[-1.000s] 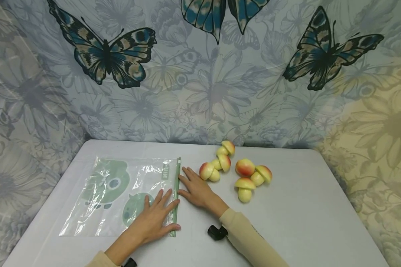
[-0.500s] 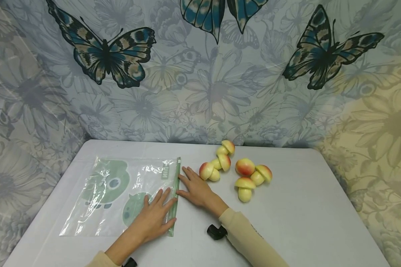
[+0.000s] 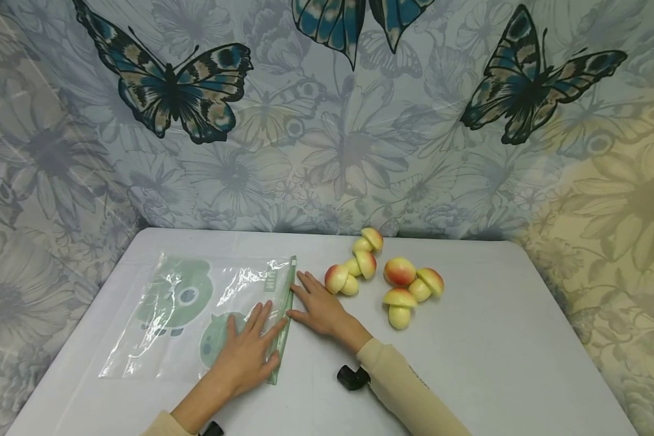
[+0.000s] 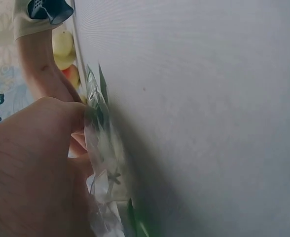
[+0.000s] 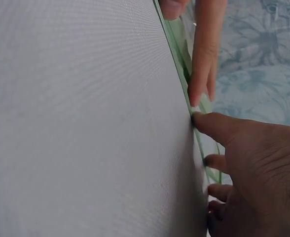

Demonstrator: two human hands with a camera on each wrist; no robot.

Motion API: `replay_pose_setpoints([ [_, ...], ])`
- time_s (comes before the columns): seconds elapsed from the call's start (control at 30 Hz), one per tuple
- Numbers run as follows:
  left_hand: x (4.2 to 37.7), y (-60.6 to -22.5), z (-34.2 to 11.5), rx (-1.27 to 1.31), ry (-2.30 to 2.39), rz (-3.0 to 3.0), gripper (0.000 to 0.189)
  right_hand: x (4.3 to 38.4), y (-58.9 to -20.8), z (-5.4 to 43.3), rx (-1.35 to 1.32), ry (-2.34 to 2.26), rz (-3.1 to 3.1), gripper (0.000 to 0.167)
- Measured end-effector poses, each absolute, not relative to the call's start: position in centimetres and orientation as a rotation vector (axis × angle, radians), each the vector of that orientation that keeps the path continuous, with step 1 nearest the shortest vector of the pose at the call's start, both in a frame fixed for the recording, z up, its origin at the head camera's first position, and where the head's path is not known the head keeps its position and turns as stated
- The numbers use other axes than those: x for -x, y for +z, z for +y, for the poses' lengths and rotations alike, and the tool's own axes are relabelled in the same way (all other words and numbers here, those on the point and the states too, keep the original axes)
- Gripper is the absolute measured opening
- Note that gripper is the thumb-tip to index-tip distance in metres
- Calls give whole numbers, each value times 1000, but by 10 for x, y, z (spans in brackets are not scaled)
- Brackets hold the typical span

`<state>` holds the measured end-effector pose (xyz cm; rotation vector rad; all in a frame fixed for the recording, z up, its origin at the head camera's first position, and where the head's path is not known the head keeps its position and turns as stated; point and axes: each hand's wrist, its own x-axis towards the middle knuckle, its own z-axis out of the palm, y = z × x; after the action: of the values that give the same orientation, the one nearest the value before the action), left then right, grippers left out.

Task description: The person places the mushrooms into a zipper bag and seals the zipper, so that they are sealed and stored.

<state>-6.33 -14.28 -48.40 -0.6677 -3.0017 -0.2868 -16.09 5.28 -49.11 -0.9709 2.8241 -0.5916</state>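
Observation:
A clear plastic zip bag [image 3: 177, 297] with green animal prints lies on the white table [image 3: 496, 351], its green-edged mouth [image 3: 292, 275] toward the right. My left hand [image 3: 245, 357] rests on the bag's near right part, fingers spread. My right hand [image 3: 321, 312] lies just right of the mouth, its fingertips at the green edge; in the right wrist view its thumb [image 5: 211, 123] touches that edge. In the left wrist view, the two green edges [image 4: 102, 81] stand slightly parted at the near corner. Part of the bag is hidden under my left hand.
Several yellow-and-red toy mushrooms [image 3: 399, 312] lie in two groups beyond and right of my right hand. A black wrist device [image 3: 353, 378] sits beside my right sleeve [image 3: 409, 387]. Behind the table's far edge rises a butterfly-patterned wall [image 3: 354, 151].
My left hand has slid a little to the left and away from me. The near end of the bag's green edge has shifted left with it. My right hand stays nearly in place.

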Motion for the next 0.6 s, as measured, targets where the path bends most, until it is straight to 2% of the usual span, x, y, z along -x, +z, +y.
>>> replay_pose_setpoints([
  [0.4,65,-487,-152,623,-365,-3068,68,161,-491,53,951,-633,2789,61],
  [0.6,66,-485,-156,603,-416,-3100,69,161,-491,53,938,-636,2788,63],
])
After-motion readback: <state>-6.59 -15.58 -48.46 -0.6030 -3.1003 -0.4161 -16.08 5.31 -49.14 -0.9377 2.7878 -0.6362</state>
